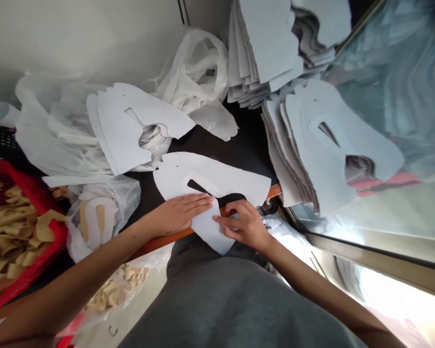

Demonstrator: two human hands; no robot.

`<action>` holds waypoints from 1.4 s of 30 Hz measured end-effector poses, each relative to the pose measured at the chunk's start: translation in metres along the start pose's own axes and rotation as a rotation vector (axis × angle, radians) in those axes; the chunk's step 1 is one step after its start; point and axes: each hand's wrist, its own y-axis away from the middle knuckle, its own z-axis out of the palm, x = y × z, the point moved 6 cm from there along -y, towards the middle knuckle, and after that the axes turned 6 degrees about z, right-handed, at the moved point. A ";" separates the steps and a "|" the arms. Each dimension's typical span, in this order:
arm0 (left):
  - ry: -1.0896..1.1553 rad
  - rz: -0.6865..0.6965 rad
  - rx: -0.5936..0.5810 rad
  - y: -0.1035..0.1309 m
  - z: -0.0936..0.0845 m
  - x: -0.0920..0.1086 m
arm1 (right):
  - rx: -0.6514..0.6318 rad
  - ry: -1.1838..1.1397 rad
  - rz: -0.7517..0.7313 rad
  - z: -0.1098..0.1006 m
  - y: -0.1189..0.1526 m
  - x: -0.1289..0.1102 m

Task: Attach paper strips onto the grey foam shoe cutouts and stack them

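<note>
A flat white shoe-upper piece [235, 180] with a slot and a curved cut-out lies at the front edge of the dark table, its lower end overhanging towards my body. My left hand [184, 210] rests flat on it, fingers stretched out together beside the slot. On the right, my right hand [242, 223] has its fingers curled, with thumb and fingertips pinching the inner edge of the piece below the cut-out. Further back on the left, a small stack of similar white pieces [126, 145] leans on plastic bags.
Stacked white pieces [311, 140] stand at the right, beside a glass panel [402, 96]; more piles [268, 43] stand behind. Clear plastic bags [54, 125] cover the back left. A red basket [54, 241] of tan curled pieces sits at the left.
</note>
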 end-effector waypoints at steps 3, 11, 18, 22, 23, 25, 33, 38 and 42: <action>-0.016 -0.017 -0.019 -0.008 -0.008 0.002 | -0.018 -0.025 0.007 0.000 -0.002 0.001; -0.103 0.012 0.046 -0.028 -0.005 -0.002 | -0.051 -0.039 -0.012 -0.002 -0.002 0.005; -0.134 0.066 0.039 -0.023 -0.005 -0.008 | -0.093 -0.053 -0.037 -0.004 -0.007 0.006; -0.185 0.029 -0.002 -0.026 -0.005 -0.002 | -0.103 -0.043 -0.018 -0.004 -0.007 0.006; -0.195 0.017 -0.011 -0.026 -0.003 0.001 | -0.105 -0.043 -0.013 -0.004 -0.007 0.006; -0.204 -0.026 -0.015 -0.025 -0.001 0.005 | -0.107 -0.045 -0.012 -0.003 -0.006 0.007; -0.164 -0.090 0.014 -0.017 0.002 0.002 | -0.076 -0.054 -0.021 -0.002 -0.004 0.008; -0.182 -0.024 0.029 -0.018 -0.005 0.000 | -0.081 -0.060 -0.001 -0.003 -0.005 0.008; -0.203 -0.058 -0.003 -0.019 -0.004 0.005 | -0.067 -0.067 0.009 -0.002 -0.006 0.008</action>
